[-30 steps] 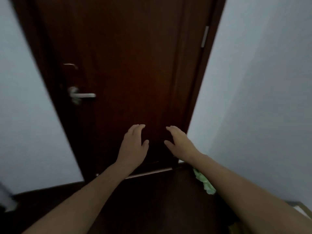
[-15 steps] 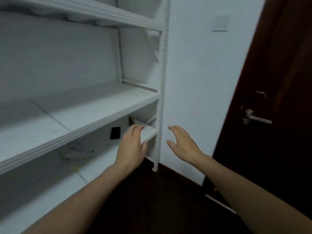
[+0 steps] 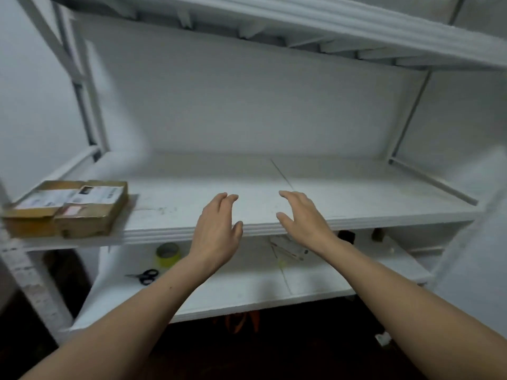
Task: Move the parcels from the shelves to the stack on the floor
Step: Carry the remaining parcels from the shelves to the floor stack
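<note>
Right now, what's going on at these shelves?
A person faces a white shelving unit with both arms held out. The left hand and right hand are open, fingers relaxed, holding nothing, in front of the middle shelf. Brown cardboard parcels sit untouched at that shelf's left end, to the left of both hands. A tape roll and scissors lie on the shelf below. The floor stack is out of view.

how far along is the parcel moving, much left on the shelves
Done: most of the middle shelf is bare. In hand: nothing; the left hand and right hand hover open near its front edge. Left: the brown parcels, two it seems, at the shelf's left end. The lower shelf shows tape and scissors, no parcels. The floor stack is out of view.
</note>
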